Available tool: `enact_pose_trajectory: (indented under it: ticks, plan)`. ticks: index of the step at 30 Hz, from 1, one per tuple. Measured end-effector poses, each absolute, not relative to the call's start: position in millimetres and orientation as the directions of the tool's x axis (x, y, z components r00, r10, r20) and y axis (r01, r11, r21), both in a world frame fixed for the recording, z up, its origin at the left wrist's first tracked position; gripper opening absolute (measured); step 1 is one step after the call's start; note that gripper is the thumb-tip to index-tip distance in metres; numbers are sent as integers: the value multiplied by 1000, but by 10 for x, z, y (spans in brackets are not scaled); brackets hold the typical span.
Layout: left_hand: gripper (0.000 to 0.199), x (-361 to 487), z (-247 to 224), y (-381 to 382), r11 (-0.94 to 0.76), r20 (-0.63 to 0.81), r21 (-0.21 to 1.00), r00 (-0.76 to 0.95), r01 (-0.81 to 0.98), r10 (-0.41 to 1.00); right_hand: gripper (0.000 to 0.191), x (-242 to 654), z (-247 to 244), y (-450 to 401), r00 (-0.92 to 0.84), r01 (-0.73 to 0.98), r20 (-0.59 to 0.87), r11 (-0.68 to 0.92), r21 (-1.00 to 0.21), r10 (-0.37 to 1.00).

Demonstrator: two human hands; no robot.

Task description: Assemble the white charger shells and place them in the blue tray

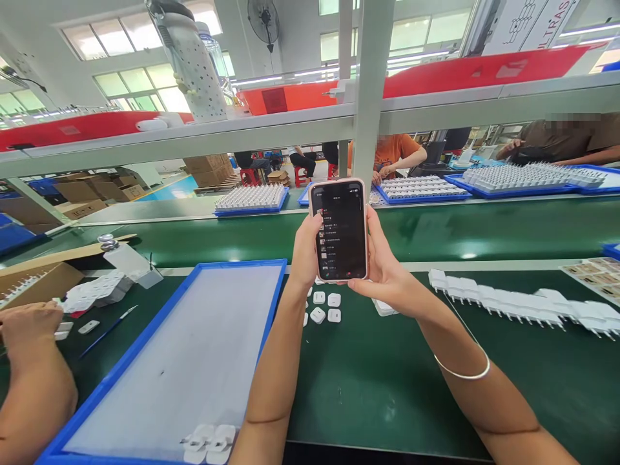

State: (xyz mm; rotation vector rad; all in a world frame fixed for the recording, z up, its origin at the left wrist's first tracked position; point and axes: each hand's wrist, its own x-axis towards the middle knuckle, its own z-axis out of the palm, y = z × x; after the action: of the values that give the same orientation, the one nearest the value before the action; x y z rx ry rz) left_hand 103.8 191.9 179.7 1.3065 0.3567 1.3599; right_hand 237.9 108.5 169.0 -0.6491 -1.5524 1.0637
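A phone (341, 231) in a pink case is held upright above the green table, its dark screen showing a list with small pictures. My left hand (306, 248) grips its left edge, the thumb lying on the screen. Around the right edge and lower corner is my right hand (385, 265), with a thin bangle on that forearm. Several small white square parts (334, 299) lie on the table below the phone. A white part (384, 308) is partly hidden under my right hand.
A blue-rimmed tray (121, 368) holds several white parts at its near end. Another person's hand (33, 323) rests at the far left, near a blue pen (109, 330). White parts (523, 300) form a row at right. A shelf (300, 123) with a post crosses ahead.
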Motion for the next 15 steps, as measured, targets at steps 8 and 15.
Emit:
enact_pose_trajectory:
  ticks: [8,15]
  plan:
    - [38,1044,1812,1918,-310,442,829,205,-465,873,107,2351,1635,1098,-303,-138,491,472,-871,817]
    - [51,1036,1831,1893,-312,476,826,284,-469,833,107,2360,1649,1106,-296,-112,478,467,-877,827]
